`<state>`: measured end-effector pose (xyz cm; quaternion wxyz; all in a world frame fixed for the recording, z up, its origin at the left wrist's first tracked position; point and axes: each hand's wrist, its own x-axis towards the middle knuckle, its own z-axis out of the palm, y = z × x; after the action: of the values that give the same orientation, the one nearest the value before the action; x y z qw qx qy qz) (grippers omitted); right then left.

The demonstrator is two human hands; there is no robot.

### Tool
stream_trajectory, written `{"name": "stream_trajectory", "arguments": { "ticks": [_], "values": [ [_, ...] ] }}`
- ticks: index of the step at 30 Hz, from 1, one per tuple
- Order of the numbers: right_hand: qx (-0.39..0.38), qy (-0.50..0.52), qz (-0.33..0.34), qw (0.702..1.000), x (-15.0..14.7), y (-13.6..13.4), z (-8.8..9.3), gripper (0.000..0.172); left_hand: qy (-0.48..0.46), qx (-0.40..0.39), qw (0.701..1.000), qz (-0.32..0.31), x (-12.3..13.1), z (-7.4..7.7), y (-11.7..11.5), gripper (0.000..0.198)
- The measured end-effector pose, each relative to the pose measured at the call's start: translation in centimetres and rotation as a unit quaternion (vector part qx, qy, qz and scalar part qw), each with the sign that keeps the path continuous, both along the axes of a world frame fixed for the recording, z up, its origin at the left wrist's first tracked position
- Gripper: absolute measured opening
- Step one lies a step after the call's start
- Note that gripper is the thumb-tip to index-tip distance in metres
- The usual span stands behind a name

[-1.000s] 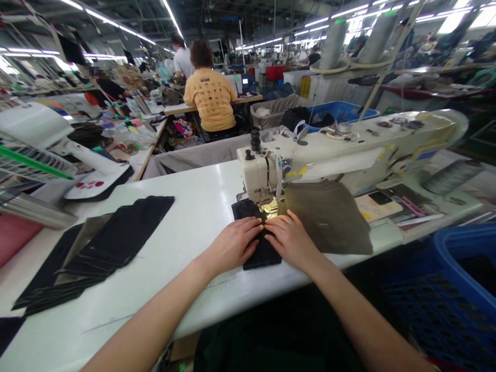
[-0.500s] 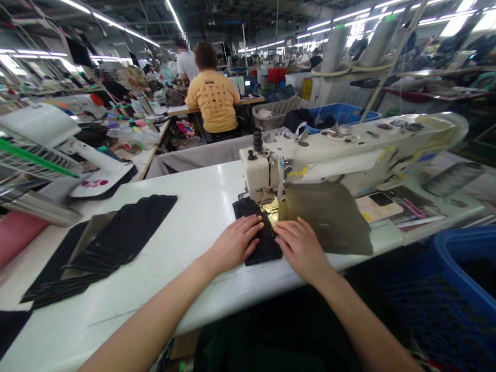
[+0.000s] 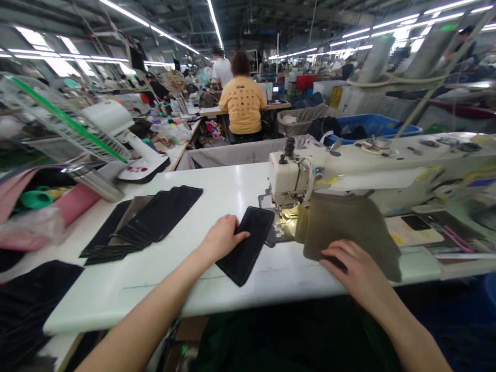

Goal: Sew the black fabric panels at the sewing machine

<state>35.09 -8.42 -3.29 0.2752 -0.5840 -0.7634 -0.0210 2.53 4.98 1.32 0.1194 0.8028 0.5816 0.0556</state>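
My left hand (image 3: 222, 240) grips the left edge of a black fabric piece (image 3: 248, 243) that lies slanted on the white table (image 3: 232, 191), just left of the sewing machine's needle head (image 3: 289, 178). My right hand (image 3: 352, 268) rests with fingers curled on the near edge of an olive-grey cloth (image 3: 344, 225) draped under the arm of the sewing machine (image 3: 387, 160). The needle area is lit and bare of the black piece.
A fanned stack of black fabric pieces (image 3: 155, 217) lies at the table's left. A white desk fan (image 3: 112, 129) stands behind it. A grey fabric bin (image 3: 232, 152) sits beyond the table. A person in a yellow shirt (image 3: 243, 103) sits with their back turned. Blue bins (image 3: 368, 126) stand at right.
The black piece has been pulled out from under the needle, leftward and toward me, by my left hand. My right hand has left it for the olive cloth. The view swung left.
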Motion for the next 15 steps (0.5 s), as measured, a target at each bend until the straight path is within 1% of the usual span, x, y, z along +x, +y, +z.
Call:
{"name": "stream_trajectory", "arguments": {
  "ticks": [3, 5, 7, 9, 10, 11, 13, 14, 15],
  "values": [
    [0.039, -0.002, 0.026, 0.999, 0.5, 0.4, -0.7, 0.043, -0.053, -0.022, 0.998, 0.034, -0.6, 0.4, 0.2, 0.015],
    [0.053, 0.002, 0.04, 0.998, 0.9, 0.7, -1.2, 0.044, -0.057, -0.025, 0.996, 0.065, -2.1, 1.4, 0.9, 0.017],
    [0.057, 0.009, 0.054, 0.997, 1.3, 0.8, -1.6, 0.043, -0.057, -0.024, 0.994, 0.093, -4.7, 3.0, 2.2, 0.028],
    [0.055, 0.017, 0.059, 0.997, 1.5, 0.8, -1.8, 0.042, -0.043, -0.007, 0.99, 0.136, -7.9, 5.0, 3.7, 0.04],
    [0.051, 0.021, 0.057, 0.997, 1.5, 0.7, -1.8, 0.042, -0.026, 0.006, 0.986, 0.167, -9.6, 5.9, 4.5, 0.045],
    [0.046, 0.024, 0.053, 0.997, 1.4, 0.6, -1.6, 0.041, 0.012, 0.019, 0.978, 0.208, -11.0, 6.6, 5.3, 0.049],
    [0.027, 0.031, 0.046, 0.998, 0.9, 0.3, -1.1, 0.038, 0.044, 0.027, 0.972, 0.231, -12.8, 7.3, 6.4, 0.064],
    [0.015, 0.038, 0.043, 0.998, 0.6, 0.2, -0.8, 0.037, 0.075, 0.059, 0.969, 0.228, -13.1, 7.3, 6.7, 0.072],
    [-0.001, 0.047, 0.04, 0.998, 0.2, 0.1, -0.4, 0.034, 0.097, 0.103, 0.966, 0.217, -12.8, 7.0, 6.9, 0.076]
  ]
}}
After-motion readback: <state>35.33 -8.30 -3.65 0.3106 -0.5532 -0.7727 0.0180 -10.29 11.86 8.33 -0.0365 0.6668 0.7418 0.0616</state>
